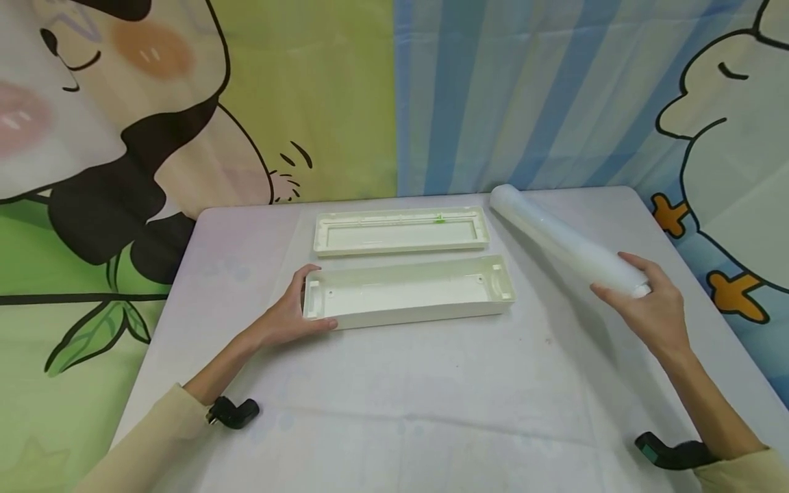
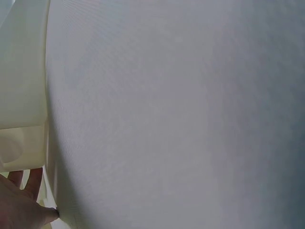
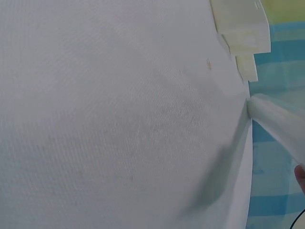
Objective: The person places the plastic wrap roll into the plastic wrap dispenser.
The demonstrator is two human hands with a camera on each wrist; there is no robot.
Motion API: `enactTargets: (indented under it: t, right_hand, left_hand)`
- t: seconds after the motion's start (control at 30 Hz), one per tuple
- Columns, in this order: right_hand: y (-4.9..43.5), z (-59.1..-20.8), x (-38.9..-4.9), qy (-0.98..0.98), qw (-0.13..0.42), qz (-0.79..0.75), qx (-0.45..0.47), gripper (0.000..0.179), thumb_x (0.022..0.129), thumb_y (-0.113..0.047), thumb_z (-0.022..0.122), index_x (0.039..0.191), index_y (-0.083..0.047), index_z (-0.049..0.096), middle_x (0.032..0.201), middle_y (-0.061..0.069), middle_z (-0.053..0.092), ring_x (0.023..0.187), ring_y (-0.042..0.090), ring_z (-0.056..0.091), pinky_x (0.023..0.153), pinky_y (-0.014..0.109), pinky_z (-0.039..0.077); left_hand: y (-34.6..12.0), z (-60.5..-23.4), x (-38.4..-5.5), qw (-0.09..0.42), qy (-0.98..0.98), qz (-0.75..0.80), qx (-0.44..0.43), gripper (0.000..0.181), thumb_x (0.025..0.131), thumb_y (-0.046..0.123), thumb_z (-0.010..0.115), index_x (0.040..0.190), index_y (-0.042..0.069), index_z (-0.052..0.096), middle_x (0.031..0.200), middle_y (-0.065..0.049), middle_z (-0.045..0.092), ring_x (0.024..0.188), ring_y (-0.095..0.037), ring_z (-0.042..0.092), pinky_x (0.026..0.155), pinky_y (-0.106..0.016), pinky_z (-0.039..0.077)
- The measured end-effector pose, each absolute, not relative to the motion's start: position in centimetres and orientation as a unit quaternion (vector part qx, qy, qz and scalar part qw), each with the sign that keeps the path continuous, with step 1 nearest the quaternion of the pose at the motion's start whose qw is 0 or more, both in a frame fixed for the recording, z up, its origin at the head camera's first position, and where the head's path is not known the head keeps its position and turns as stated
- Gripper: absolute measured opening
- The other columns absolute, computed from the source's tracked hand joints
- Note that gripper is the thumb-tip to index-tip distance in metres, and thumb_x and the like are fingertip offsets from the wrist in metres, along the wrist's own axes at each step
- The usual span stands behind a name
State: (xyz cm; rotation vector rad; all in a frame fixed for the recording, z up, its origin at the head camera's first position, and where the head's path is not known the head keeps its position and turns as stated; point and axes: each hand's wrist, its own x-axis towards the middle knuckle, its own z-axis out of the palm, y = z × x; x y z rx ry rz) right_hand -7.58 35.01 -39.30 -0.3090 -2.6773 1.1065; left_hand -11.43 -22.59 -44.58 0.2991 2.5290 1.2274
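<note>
A long white box (image 1: pixel 407 317), its open side up, stands on the table. My left hand (image 1: pixel 294 308) grips its left end, thumb along the front wall and fingers around the back corner. In the left wrist view the box (image 2: pixel 21 71) runs along the left edge, with the hand (image 2: pixel 21 205) below it. My right hand (image 1: pixel 656 308) holds the near end of a roll of clear plastic film (image 1: pixel 564 239). The roll slants toward the back of the table, its near end raised and casting a shadow. In the right wrist view only a fingertip shows beside the roll (image 3: pixel 279 121).
Behind the box lies a matching shallow white lid (image 1: pixel 401 248), inner side up, with a small green piece (image 1: pixel 440 219) on its rim. A white cloth covers the table (image 1: pixel 419 390). A printed curtain (image 1: pixel 345 103) hangs right behind the table's back edge.
</note>
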Motion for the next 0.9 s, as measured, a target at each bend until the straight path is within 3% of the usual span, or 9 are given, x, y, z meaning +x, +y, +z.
enactTargets:
  t: [0.07, 0.13, 0.23, 0.4, 0.6, 0.9]
  right_hand:
    - [35.4, -39.4, -7.5, -0.906, 0.137, 0.384, -0.111, 0.071, 0.09, -0.02, 0.08, 0.153, -0.013, 0.049, 0.147, 0.014, 0.053, 0.107, 0.011, 0.048, 0.067, 0.004, 0.041]
    - [35.6, -39.5, -7.5, -0.896, 0.152, 0.398, -0.121, 0.069, 0.089, -0.018, 0.081, 0.151, -0.015, 0.051, 0.139, 0.0, 0.056, 0.102, 0.001, 0.045, 0.069, 0.002, 0.041]
    - [35.9, -39.4, -7.7, -0.875, 0.156, 0.431, -0.153, 0.066, 0.091, -0.02, 0.08, 0.151, -0.019, 0.052, 0.133, -0.016, 0.053, 0.106, 0.0, 0.045, 0.073, 0.002, 0.043]
    - [36.5, -39.1, -8.5, -0.752, 0.123, 0.603, -0.235, 0.063, 0.091, -0.021, 0.082, 0.147, -0.025, 0.055, 0.137, -0.017, 0.046, 0.116, 0.005, 0.042, 0.08, 0.007, 0.05]
    - [37.5, -39.3, -8.9, -0.524, 0.123, 0.812, -0.226, 0.048, 0.094, -0.002, 0.074, 0.136, -0.018, 0.059, 0.138, -0.011, 0.041, 0.129, 0.012, 0.036, 0.066, 0.029, 0.061]
    - [38.3, -39.5, -9.1, -0.445, 0.147, 0.861, -0.199, 0.042, 0.098, 0.0, 0.066, 0.136, -0.015, 0.06, 0.146, -0.007, 0.039, 0.135, 0.016, 0.037, 0.062, 0.042, 0.062]
  left_hand:
    - [-22.5, -44.5, -11.5, 0.158, 0.883, 0.429, 0.105, 0.108, 0.082, 0.036, 0.087, 0.158, 0.019, 0.013, 0.162, -0.025, 0.024, 0.141, -0.044, 0.038, 0.108, -0.067, 0.036]
    - [-22.4, -44.5, -11.6, 0.16, 0.882, 0.43, 0.107, 0.108, 0.082, 0.037, 0.086, 0.158, 0.02, 0.013, 0.162, -0.024, 0.024, 0.141, -0.044, 0.038, 0.109, -0.067, 0.036]
    - [-22.4, -44.5, -11.6, 0.163, 0.88, 0.432, 0.109, 0.107, 0.082, 0.037, 0.086, 0.158, 0.021, 0.012, 0.162, -0.024, 0.025, 0.14, -0.043, 0.039, 0.109, -0.067, 0.036]
    - [-22.3, -44.5, -11.6, 0.166, 0.878, 0.435, 0.11, 0.107, 0.082, 0.036, 0.086, 0.158, 0.02, 0.012, 0.159, -0.023, 0.027, 0.137, -0.041, 0.041, 0.108, -0.064, 0.037]
    - [-22.3, -44.4, -11.6, 0.166, 0.876, 0.439, 0.112, 0.106, 0.082, 0.034, 0.086, 0.157, 0.021, 0.013, 0.154, -0.024, 0.033, 0.132, -0.04, 0.044, 0.105, -0.061, 0.039]
    - [-22.4, -44.3, -11.5, 0.164, 0.878, 0.437, 0.108, 0.106, 0.082, 0.034, 0.086, 0.156, 0.022, 0.012, 0.152, -0.024, 0.035, 0.131, -0.04, 0.044, 0.105, -0.06, 0.039]
